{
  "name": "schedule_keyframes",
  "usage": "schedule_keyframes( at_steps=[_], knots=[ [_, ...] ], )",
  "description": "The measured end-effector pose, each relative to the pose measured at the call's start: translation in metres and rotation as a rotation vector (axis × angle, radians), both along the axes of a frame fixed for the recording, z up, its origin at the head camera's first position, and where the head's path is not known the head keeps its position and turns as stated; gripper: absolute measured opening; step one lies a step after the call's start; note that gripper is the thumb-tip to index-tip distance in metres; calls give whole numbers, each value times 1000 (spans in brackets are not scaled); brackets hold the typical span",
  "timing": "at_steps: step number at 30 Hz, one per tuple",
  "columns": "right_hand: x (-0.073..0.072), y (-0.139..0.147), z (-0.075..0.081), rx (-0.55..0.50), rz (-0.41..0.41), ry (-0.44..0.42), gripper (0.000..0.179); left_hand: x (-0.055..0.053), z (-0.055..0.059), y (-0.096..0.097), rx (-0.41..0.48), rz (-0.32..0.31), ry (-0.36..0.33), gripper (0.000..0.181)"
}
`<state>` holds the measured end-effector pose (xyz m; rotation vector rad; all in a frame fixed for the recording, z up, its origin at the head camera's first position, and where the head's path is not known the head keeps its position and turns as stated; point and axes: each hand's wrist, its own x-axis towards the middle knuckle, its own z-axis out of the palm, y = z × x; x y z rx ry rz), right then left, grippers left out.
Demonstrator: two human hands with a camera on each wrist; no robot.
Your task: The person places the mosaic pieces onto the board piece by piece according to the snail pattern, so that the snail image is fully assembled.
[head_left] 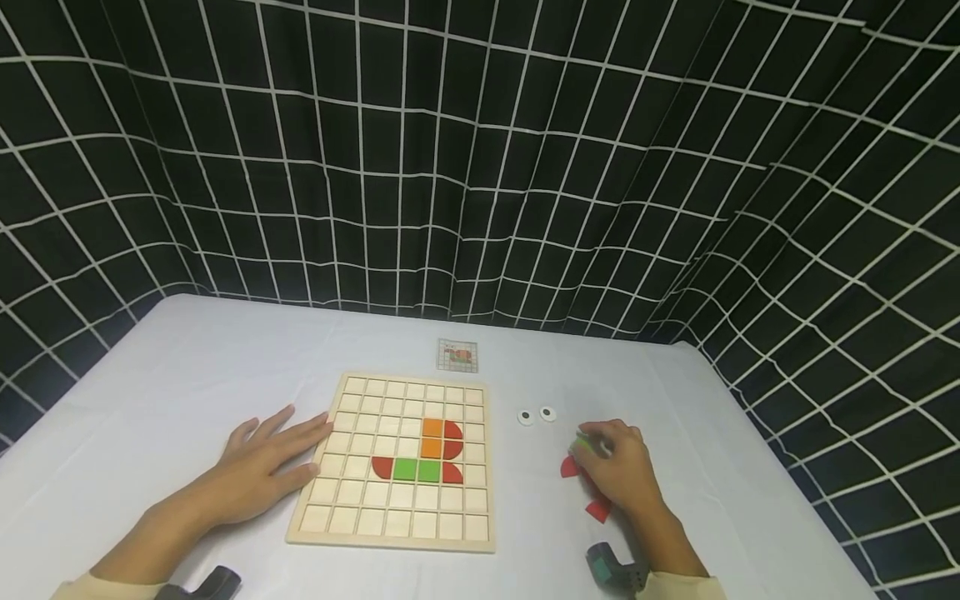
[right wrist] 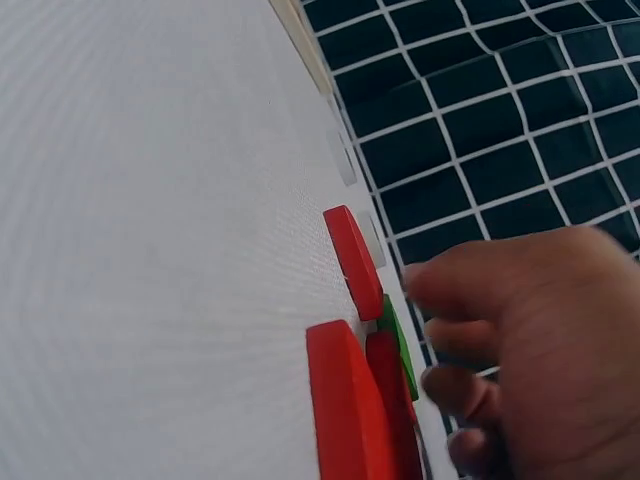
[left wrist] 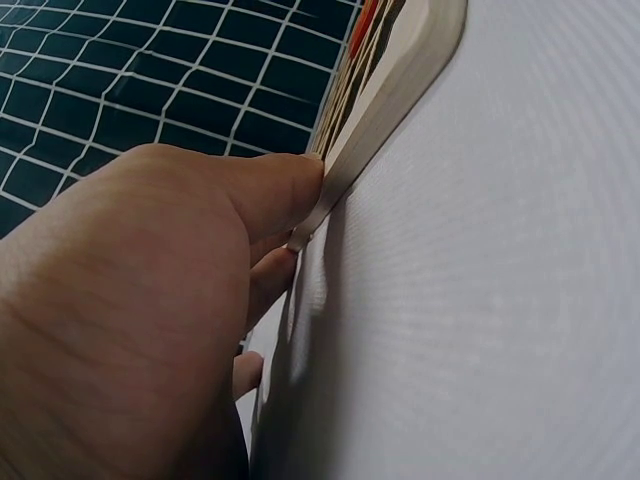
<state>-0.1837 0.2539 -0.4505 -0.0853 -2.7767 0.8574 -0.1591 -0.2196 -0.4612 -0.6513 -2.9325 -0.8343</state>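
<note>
A wooden grid board (head_left: 390,546) lies flat on the table, with orange squares (head_left: 432,427), green squares (head_left: 405,470) and red rounded pieces (head_left: 382,467) set in its cells. My left hand (head_left: 258,471) touches the board's left edge, thumb and fingertips against the frame (left wrist: 400,70). Over a small group of loose pieces hovers my right hand (head_left: 618,467), fingers bent loosely. A green piece (right wrist: 398,345) lies close by its fingertips; in the right wrist view they look apart from it. Loose red pieces (head_left: 598,510) lie beside and below that hand, some partly hidden.
Two white discs with dark dots (head_left: 548,413) lie between the board and my right hand. A small picture card (head_left: 457,356) sits behind the board. The white table (head_left: 225,350) ends at a dark curtain with white grid lines (head_left: 420,167).
</note>
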Motion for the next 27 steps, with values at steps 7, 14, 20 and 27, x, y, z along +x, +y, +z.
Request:
schedule_keyframes(
  at_steps=[7,14,20,27],
  knots=[
    [2,-2,-1,43,-10,-46,28,-1,3,-1,-8,-6,11,53],
    [1,-2,-1,73,-10,-58,32,0,3,-1,4,-5,5,52],
    [3,-3,1,89,-24,-59,31,0,1,-1,-2,-10,11,52],
    [4,-5,3,79,-40,-50,30,0,1,-1,-4,-12,9,52]
  ],
)
